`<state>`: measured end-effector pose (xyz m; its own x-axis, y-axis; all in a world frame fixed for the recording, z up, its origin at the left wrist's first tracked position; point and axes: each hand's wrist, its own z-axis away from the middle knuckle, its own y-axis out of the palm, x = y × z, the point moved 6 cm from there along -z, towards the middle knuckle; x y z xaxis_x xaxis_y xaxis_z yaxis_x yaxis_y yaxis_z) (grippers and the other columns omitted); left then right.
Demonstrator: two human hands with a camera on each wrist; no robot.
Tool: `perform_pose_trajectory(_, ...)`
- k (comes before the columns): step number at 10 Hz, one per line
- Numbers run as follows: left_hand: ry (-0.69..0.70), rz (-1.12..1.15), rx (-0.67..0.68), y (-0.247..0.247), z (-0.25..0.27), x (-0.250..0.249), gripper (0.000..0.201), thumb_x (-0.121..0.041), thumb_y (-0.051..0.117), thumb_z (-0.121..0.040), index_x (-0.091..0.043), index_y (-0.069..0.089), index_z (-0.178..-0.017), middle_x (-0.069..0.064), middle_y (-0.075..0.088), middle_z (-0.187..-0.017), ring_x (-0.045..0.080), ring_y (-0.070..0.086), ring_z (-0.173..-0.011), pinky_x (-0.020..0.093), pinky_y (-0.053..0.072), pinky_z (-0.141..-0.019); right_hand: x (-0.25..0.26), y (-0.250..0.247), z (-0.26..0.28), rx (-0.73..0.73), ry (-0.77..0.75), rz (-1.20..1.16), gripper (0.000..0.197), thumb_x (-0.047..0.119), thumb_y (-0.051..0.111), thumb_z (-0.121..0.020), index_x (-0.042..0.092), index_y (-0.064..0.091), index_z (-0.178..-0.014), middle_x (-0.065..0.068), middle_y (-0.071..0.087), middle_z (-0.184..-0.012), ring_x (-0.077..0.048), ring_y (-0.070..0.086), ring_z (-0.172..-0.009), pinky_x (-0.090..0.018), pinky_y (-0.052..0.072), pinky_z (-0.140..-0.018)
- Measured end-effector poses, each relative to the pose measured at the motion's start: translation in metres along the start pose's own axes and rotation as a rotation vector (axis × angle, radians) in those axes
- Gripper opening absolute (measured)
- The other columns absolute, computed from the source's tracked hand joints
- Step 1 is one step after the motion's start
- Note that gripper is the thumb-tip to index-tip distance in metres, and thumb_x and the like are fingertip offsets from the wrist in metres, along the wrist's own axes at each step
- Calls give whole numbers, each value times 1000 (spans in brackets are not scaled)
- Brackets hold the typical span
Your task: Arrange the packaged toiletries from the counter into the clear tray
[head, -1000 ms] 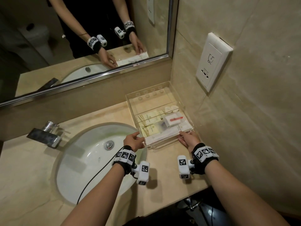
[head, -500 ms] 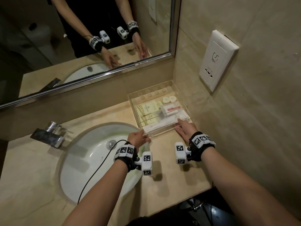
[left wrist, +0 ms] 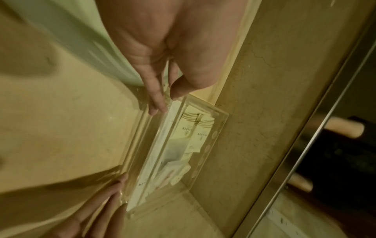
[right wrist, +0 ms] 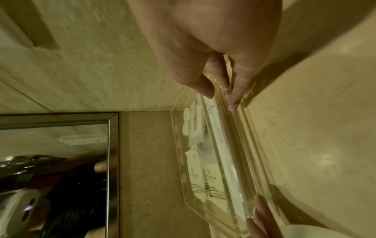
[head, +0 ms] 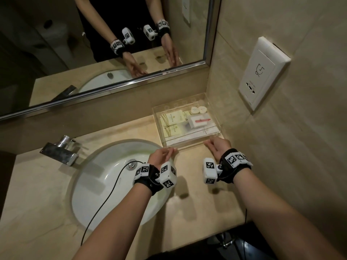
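Note:
The clear tray [head: 156, 117] sits in the counter's back right corner, against the backsplash and the side wall. Inside lie two yellow sachets [head: 171, 120], a white box with a red stripe [head: 199, 121], two round white packets [head: 199, 110] and a long white packet [head: 191, 136] along the near wall. My left hand [head: 171, 152] touches the tray's near left corner with straight fingers [left wrist: 156, 103]. My right hand [head: 208, 145] lies against the near right corner, fingers [right wrist: 234, 99] straight on the outer wall, thumb at the rim. Neither hand holds a packet.
A white sink [head: 105, 194] with a metal faucet [head: 60, 151] fills the counter's left half. A mirror [head: 93, 44] runs along the back. On the right wall, a white socket panel [head: 262, 72] is mounted above the tray. A black cable [head: 112, 184] crosses the basin.
Both hands have slid the tray away from me, back into the corner. The packets inside have kept their places.

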<state>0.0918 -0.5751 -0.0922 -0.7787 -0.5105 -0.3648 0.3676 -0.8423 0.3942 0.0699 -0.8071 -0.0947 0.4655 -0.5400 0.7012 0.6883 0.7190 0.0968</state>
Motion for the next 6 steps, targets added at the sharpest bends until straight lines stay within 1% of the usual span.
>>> perform_pose_trajectory(1, -15, 82, 24, 9, -3, -6, 31, -1, 46, -91, 10, 55, -118, 19, 65, -120, 23, 59, -121, 28, 56, -83, 1, 4, -1, -26, 9, 80, 14, 7, 59, -93, -6, 62, -95, -16, 64, -93, -31, 61, -84, -25, 54, -66)
perform_pose_trajectory(2, -37, 88, 46, 15, -8, -12, 34, -3, 42, -94, 9, 51, -124, 18, 64, -114, 22, 61, -114, 29, 57, -80, 11, 16, 0, 58, 16, 69, 30, 9, 56, -96, -11, 59, -118, -29, 60, -124, -32, 65, -93, -33, 57, -82)
perform_pose_trajectory(3, -5, 63, 63, 26, -7, -18, 22, -4, 44, -95, 7, 56, -110, 14, 64, -105, 21, 68, -84, 24, 60, -61, 12, 24, -19, 32, 72, -252, 45, -10, 46, -91, -21, 38, -134, -36, 42, -142, -33, 62, -105, -22, 57, -76)
perform_pose_trajectory(4, 51, 85, 7, 16, -6, -16, 31, 0, 39, -94, 11, 50, -120, 19, 63, -116, 29, 68, -92, 31, 61, -55, 8, 20, -7, 60, 22, -132, 50, 4, 58, -87, -17, 46, -131, -33, 52, -135, -37, 56, -125, -34, 52, -101)
perform_pose_trajectory(5, 79, -7, -74, 2, -14, -18, 30, -4, 46, -93, 12, 52, -118, 19, 65, -115, 28, 68, -96, 29, 59, -56, -1, 15, 2, 62, 42, -54, 29, 8, 60, -92, -4, 61, -119, -17, 68, -114, -21, 68, -103, -29, 56, -89)
perform_pose_trajectory(6, 161, -182, -118, -15, -14, -28, 22, -7, 53, -92, 8, 58, -108, 15, 66, -91, 24, 65, -72, 23, 55, -51, -11, 21, 8, 92, 31, 41, 21, 12, 62, -90, 3, 67, -109, -10, 70, -103, -13, 67, -83, -20, 54, -74)
